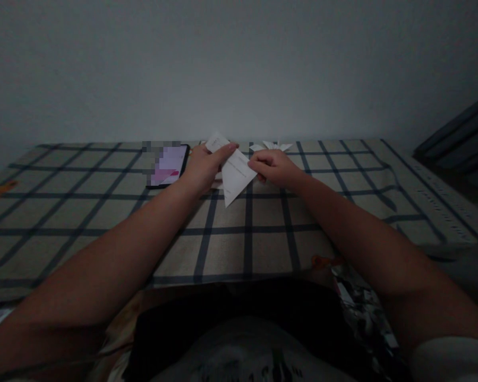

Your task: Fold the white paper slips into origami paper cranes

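Folded white paper (pixel 236 180): we hold it between both hands, raised near the far side of the table, tilted, one sharp corner pointing down towards us; faint lines of print run across its face.
Left hand (pixel 201 168): closed on the paper's left side, our thumb laid over the top face.
Right hand (pixel 274 167): fingers curled in, thumb and forefinger pinching the paper's right corner.
Phone (pixel 170 164): lying just left of our left hand, screen lit in pale purple and pink, its upper left pixelated.
Pointed white paper piece (pixel 271 145): just behind our right hand, several sharp tips spread out; in this dim light it seems to be a finished fold, though our hand covers part.
Checked tablecloth (pixel 229 252): beige with dark blue lines, lettering along its right side.
Orange clips (pixel 0 192): one at the left edge, another at the front edge near our right forearm (pixel 354 228).
Wall (pixel 239 69): plain, pale, directly behind the table.
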`<control>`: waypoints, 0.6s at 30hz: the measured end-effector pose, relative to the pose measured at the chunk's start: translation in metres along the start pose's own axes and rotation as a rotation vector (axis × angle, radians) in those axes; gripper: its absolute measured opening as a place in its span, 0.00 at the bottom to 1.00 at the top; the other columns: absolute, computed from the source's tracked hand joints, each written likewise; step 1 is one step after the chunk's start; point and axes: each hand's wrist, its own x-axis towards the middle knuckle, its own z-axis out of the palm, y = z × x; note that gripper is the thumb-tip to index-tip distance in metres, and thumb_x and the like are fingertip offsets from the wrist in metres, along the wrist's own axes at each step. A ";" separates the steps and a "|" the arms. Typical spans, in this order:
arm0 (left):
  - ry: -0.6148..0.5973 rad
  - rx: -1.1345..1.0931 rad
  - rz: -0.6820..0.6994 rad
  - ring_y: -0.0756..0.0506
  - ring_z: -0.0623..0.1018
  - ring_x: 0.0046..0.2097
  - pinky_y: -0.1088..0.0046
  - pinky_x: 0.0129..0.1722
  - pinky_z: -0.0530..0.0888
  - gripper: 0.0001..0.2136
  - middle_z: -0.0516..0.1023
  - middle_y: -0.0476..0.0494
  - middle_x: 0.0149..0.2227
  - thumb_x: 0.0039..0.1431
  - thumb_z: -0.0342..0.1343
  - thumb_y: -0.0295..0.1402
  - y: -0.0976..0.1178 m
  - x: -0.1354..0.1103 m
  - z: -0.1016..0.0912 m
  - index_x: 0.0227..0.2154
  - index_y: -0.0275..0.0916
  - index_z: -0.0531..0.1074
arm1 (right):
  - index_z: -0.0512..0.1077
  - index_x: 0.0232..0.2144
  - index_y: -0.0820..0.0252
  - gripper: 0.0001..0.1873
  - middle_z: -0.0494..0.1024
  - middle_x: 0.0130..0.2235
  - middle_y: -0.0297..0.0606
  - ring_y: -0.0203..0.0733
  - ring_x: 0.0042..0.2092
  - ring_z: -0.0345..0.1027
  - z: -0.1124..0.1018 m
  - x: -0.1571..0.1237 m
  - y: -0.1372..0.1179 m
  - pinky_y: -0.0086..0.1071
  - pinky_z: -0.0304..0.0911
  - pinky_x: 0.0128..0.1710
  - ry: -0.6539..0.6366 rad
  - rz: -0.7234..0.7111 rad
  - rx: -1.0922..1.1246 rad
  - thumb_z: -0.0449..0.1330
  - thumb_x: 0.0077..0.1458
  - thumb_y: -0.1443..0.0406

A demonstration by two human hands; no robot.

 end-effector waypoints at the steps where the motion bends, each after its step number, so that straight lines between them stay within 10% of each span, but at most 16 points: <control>1: 0.000 -0.017 -0.029 0.45 0.82 0.32 0.71 0.32 0.78 0.18 0.84 0.44 0.32 0.49 0.73 0.48 0.002 0.000 0.001 0.31 0.39 0.78 | 0.68 0.26 0.58 0.17 0.69 0.23 0.30 0.36 0.28 0.63 -0.001 0.000 0.000 0.33 0.56 0.32 0.000 0.004 -0.006 0.56 0.65 0.57; 18: -0.082 -0.040 -0.055 0.48 0.78 0.30 0.74 0.29 0.75 0.16 0.79 0.47 0.29 0.51 0.72 0.46 0.013 -0.008 0.002 0.29 0.40 0.76 | 0.67 0.26 0.58 0.19 0.66 0.26 0.31 0.37 0.31 0.60 0.000 0.002 0.004 0.34 0.53 0.33 -0.015 -0.024 0.003 0.56 0.63 0.53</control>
